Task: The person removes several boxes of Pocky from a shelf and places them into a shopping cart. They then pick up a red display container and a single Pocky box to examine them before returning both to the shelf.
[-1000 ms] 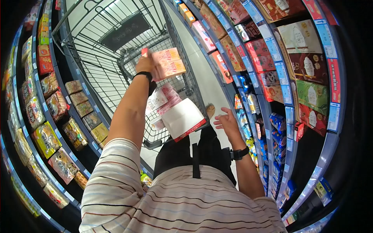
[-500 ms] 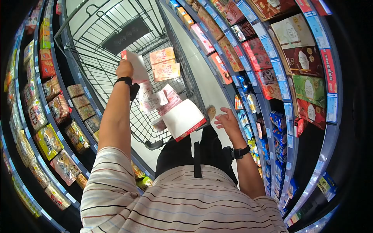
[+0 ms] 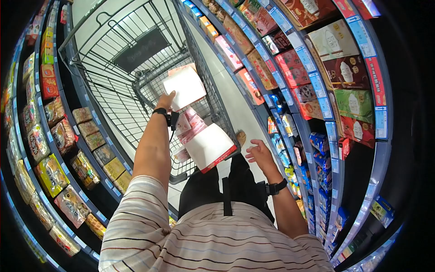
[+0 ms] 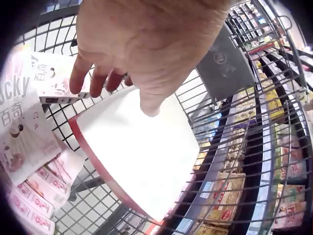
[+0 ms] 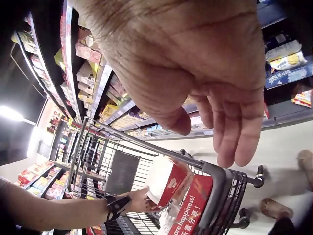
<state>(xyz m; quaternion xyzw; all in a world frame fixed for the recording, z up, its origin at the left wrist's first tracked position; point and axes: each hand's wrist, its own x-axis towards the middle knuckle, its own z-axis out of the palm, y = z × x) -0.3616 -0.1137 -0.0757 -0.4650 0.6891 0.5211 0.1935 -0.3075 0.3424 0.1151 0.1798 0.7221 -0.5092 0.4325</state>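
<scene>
Inside the shopping cart (image 3: pixel 131 97), my left hand (image 3: pixel 166 100) holds a white-faced box with red sides (image 3: pixel 185 87). The thumb lies on the box's white face (image 4: pixel 142 152) in the left wrist view, with the other fingers along its edge. Beneath it, orange Pocky boxes (image 3: pixel 181 69) are mostly hidden. Pink Pocky packs (image 3: pixel 195 123) lie nearer me, beside a second white-faced box with a red edge (image 3: pixel 210 144). My right hand (image 3: pixel 262 155) hangs beside the cart with relaxed fingers and holds nothing.
Shelves of boxed snacks (image 3: pixel 353 72) rise close on the right, with blue packets (image 3: pixel 319 158) lower down. Bagged snacks (image 3: pixel 52 170) fill the left shelves. The cart's wire wall (image 3: pixel 217 97) stands between the goods and the aisle floor (image 3: pixel 242 102). A foot (image 3: pixel 241 137) shows beside it.
My left hand first let go of the orange Pocky boxes in the cart, took up the white-faced box at the left side, then carried it right over them. My right hand stays nearly still.
</scene>
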